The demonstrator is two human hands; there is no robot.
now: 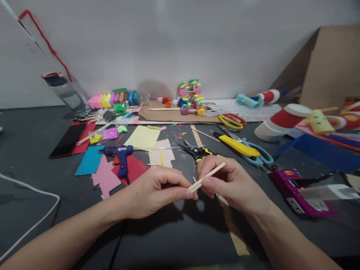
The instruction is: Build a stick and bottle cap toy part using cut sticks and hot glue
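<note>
Between both hands, above the dark table, are thin pale wooden sticks (pixel 215 171), lying side by side and slanting up to the right. My left hand (pixel 165 187) pinches their lower left end between thumb and fingers. Further along, my right hand (pixel 225 178) grips them with thumb and forefinger, and one stick's tip pokes out past it. Just beyond my right hand lie pliers (pixel 197 150) with black jaws and yellow-trimmed handles. A blue glue gun (pixel 122 155) rests on coloured paper beyond my left hand.
Further right are a yellow cutter (pixel 239 145), blue-handled scissors (pixel 257 152), paper cups (pixel 282 122) and a purple power strip (pixel 300 193). A phone (pixel 68 140) and a water bottle (pixel 67 93) stand left. Small colourful clay models (pixel 192 97) sit at the back. A white cable (pixel 36 189) crosses the left side.
</note>
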